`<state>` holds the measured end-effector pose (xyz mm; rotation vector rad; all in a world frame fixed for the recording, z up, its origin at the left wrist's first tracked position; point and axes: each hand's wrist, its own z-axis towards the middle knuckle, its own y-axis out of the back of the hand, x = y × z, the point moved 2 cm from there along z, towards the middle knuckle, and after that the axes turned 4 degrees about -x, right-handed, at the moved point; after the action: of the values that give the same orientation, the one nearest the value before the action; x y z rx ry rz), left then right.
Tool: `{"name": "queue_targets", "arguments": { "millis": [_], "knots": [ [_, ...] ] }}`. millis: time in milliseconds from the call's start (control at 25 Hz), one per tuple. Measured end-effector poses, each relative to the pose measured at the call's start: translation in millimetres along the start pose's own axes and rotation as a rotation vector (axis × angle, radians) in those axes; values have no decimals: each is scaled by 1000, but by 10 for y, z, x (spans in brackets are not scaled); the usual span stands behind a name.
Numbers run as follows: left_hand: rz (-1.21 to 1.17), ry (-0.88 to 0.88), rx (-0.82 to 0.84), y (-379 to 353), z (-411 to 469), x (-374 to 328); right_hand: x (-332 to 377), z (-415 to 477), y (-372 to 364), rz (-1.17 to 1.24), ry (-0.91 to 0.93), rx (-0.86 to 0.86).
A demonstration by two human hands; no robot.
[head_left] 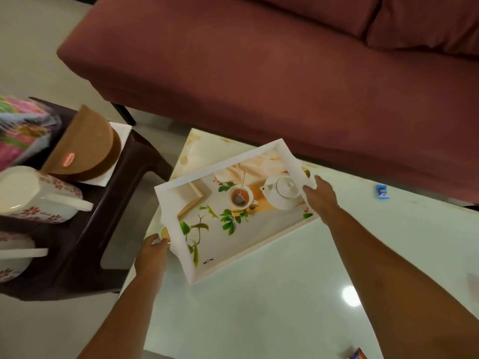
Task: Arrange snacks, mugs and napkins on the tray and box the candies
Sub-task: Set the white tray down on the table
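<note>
A white tray with a printed teapot-and-leaves picture is held tilted over the left part of the white table. My left hand grips its near-left end, and my right hand grips its far-right end. Nothing lies in the tray. On a dark side stool at the left stand two white floral mugs, a brown round box resting on white napkins, and a colourful snack bag. A blue wrapped candy lies on the table's far right.
A maroon sofa runs along the far side of the table. Another wrapped candy shows at the bottom edge, and a pale object at the right edge. Pale floor lies to the left.
</note>
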<state>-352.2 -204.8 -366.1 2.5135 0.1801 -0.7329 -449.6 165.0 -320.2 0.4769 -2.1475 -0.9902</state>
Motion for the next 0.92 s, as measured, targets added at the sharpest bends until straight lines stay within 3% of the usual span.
{"name": "queue_targets", "arguments": {
  "millis": [200, 400, 640, 920],
  "knots": [
    [-303, 70, 33, -42, -43, -26, 158, 320, -128, -47, 4, 7],
    [-451, 101, -16, -121, -124, -112, 143, 440, -141, -12, -17, -67],
    [-419, -20, 36, -301, -236, -445, -337, 176, 160, 223, -156, -337],
    [-323, -124, -70, -679, -528, -609, -1208, -443, 267, 431, -362, -540]
  ]
}}
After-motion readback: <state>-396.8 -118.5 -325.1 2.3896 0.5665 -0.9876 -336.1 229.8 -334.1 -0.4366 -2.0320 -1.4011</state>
